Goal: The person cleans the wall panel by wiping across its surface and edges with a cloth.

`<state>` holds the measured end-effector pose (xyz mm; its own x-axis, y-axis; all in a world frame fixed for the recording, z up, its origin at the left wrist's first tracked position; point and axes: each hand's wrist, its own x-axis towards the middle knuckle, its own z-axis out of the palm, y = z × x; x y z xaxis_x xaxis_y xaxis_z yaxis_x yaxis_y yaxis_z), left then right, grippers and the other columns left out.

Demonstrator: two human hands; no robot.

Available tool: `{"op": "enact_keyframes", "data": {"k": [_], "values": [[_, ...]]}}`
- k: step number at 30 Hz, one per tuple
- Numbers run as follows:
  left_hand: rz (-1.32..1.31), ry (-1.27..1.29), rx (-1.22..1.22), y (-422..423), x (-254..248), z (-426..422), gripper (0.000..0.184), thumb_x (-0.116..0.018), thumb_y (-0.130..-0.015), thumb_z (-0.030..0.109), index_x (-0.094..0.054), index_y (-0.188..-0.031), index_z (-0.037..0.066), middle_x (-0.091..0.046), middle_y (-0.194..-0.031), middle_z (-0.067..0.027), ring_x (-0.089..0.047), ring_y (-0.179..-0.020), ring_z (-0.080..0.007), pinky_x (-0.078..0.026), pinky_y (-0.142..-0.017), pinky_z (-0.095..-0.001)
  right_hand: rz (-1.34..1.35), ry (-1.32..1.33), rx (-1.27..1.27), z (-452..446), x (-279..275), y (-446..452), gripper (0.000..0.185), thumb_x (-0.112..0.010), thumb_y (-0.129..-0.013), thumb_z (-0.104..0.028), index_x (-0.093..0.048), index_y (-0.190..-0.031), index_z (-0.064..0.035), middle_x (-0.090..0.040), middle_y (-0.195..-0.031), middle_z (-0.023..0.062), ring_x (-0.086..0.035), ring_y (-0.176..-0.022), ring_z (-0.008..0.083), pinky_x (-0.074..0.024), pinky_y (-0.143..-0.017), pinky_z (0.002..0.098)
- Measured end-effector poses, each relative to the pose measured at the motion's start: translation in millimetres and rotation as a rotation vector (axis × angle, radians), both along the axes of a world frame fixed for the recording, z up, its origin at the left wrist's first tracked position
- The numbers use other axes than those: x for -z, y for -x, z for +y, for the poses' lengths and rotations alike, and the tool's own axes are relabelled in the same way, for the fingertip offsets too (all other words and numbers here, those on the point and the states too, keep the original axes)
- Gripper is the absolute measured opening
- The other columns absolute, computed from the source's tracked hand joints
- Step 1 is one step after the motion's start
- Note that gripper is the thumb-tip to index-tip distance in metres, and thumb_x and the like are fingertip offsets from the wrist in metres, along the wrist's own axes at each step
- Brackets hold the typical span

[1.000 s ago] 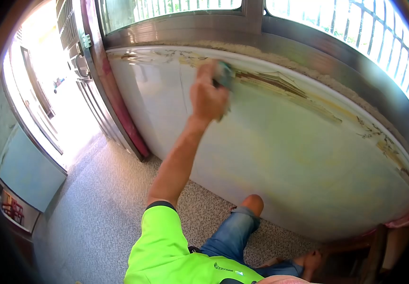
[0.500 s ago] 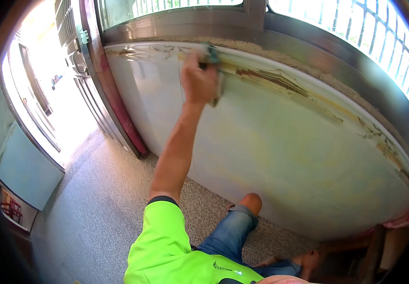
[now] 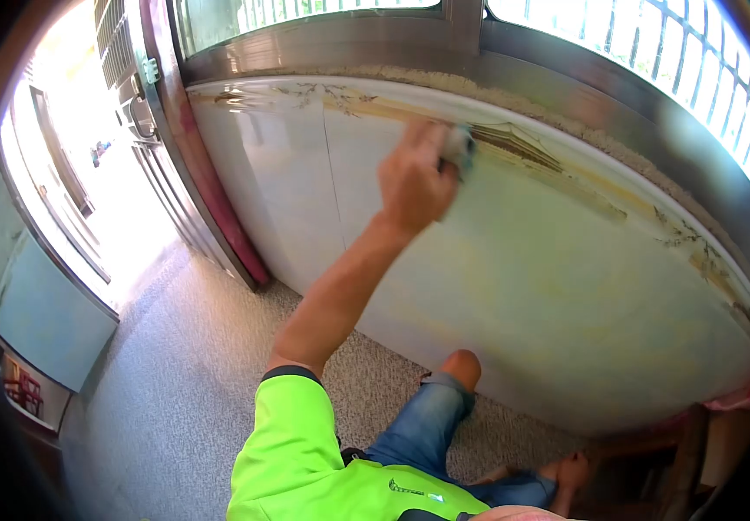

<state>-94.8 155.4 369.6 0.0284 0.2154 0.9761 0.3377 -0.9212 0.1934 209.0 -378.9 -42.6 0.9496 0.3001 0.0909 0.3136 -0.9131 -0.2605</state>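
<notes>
My left hand [image 3: 416, 174] is closed round a small grey-green object [image 3: 459, 150], blurred and partly hidden by my fingers. It is against the upper part of a pale wall panel [image 3: 514, 269], just left of a patch of brown, torn surface [image 3: 518, 146]. Yellowish stains and dark cracks run along the panel's top edge on both sides of the hand. My right hand is not in view.
Above the panel runs a metal window frame [image 3: 349, 45] with barred glass. A barred metal door [image 3: 153, 174] stands at the left by a reddish post [image 3: 210, 191]. My bent knee [image 3: 462, 369] is close to the panel. Dark wooden furniture [image 3: 696, 451] is at lower right.
My left hand first moved left along the panel's top with the object, then back to the right, past where it was at first. The brown patch stays partly beside it.
</notes>
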Motion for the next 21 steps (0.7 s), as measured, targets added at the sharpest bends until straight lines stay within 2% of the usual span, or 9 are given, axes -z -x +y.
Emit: {"op": "enact_keyframes", "data": {"k": [3,5,7,8,12,16,17,19,21], "values": [[0.034,-0.007,0.049,-10.8,24.1,-5.0,0.043,-0.064,-0.073,0.000,-0.065,-0.116,0.003,-0.066,-0.108,-0.0168,-0.066,-0.096,-0.0404,-0.056,-0.079,-0.0436,0.002,-0.034,-0.026,-3.7,1.1,0.6,0.026,-0.059,-0.088,-0.021,-0.072,-0.092,0.0016,-0.070,-0.095,0.0282,-0.068,-0.090,0.0474,-0.0532,-0.076,0.0538],[-0.074,-0.098,-0.123,-3.1,33.6,23.9,0.041,-0.064,-0.074,0.000,-0.064,-0.115,0.003,-0.065,-0.108,-0.0186,-0.065,-0.094,-0.0415,-0.055,-0.076,-0.0442,0.010,-0.042,-0.006,-6.2,-0.7,2.9,0.027,-0.058,-0.089,-0.021,-0.072,-0.093,0.0017,-0.070,-0.095,0.0283,-0.068,-0.091,0.0474,-0.0533,-0.077,0.0539],[-0.351,0.173,-0.241,17.0,46.2,63.8,0.025,-0.064,-0.079,0.004,-0.061,-0.104,0.003,-0.062,-0.099,-0.0176,-0.063,-0.089,-0.0422,-0.051,-0.072,-0.0489,0.025,-0.051,0.018,-6.8,-5.3,7.1,0.027,-0.058,-0.089,-0.022,-0.072,-0.093,0.0017,-0.070,-0.096,0.0284,-0.068,-0.091,0.0474,-0.0533,-0.078,0.0541],[-0.421,0.193,-0.370,34.2,57.9,93.2,0.020,-0.064,-0.083,0.005,-0.059,-0.103,0.001,-0.060,-0.097,-0.0188,-0.060,-0.094,-0.0430,-0.049,-0.079,-0.0501,0.031,-0.050,0.026,-4.1,-9.8,8.9,0.027,-0.059,-0.090,-0.023,-0.072,-0.093,0.0009,-0.070,-0.095,0.0275,-0.068,-0.092,0.0468,-0.0531,-0.077,0.0550],[-0.581,0.415,-0.372,33.7,74.8,79.8,0.026,-0.064,-0.084,0.005,-0.058,-0.108,-0.001,-0.056,-0.102,-0.0197,-0.057,-0.092,-0.0430,-0.047,-0.080,-0.0495,0.007,-0.025,-0.018,-2.4,-12.6,8.6,0.028,-0.059,-0.091,-0.025,-0.072,-0.094,-0.0004,-0.071,-0.095,0.0257,-0.068,-0.092,0.0465,-0.0533,-0.075,0.0556],[-0.390,0.286,-0.192,-13.5,98.2,34.2,0.032,-0.064,-0.080,0.002,-0.059,-0.111,-0.001,-0.056,-0.104,-0.0203,-0.059,-0.091,-0.0413,-0.051,-0.076,-0.0465,0.023,0.043,0.015,6.7,-19.8,12.7,0.028,-0.059,-0.091,-0.025,-0.072,-0.095,-0.0002,-0.071,-0.096,0.0257,-0.068,-0.092,0.0463,-0.0539,-0.076,0.0544],[-0.353,0.169,-0.139,-33.1,98.4,16.1,0.023,-0.062,-0.083,0.002,-0.059,-0.106,-0.001,-0.056,-0.099,-0.0163,-0.056,-0.090,-0.0347,-0.048,-0.076,-0.0417,0.037,0.048,0.003,6.7,-19.3,11.6,0.028,-0.059,-0.091,-0.025,-0.072,-0.095,-0.0003,-0.071,-0.096,0.0258,-0.069,-0.092,0.0458,-0.0541,-0.075,0.0539],[-0.249,0.044,-0.052,-61.4,102.9,-22.6,0.042,-0.062,-0.071,-0.004,-0.064,-0.112,0.005,-0.061,-0.105,-0.0172,-0.064,-0.093,-0.0359,-0.055,-0.069,-0.0406,0.042,0.077,-0.015,8.9,-25.5,9.0,0.028,-0.059,-0.091,-0.025,-0.072,-0.095,-0.0005,-0.071,-0.097,0.0259,-0.069,-0.092,0.0454,-0.0543,-0.075,0.0534],[-0.103,0.121,0.097,-72.0,104.7,-50.7,0.045,-0.060,-0.065,-0.005,-0.066,-0.108,0.007,-0.062,-0.108,-0.0175,-0.066,-0.091,-0.0365,-0.055,-0.067,-0.0419,0.049,0.023,-0.027,7.3,-34.1,18.1,0.028,-0.059,-0.091,-0.025,-0.073,-0.096,-0.0011,-0.071,-0.096,0.0258,-0.070,-0.091,0.0447,-0.0545,-0.075,0.0529]]}}
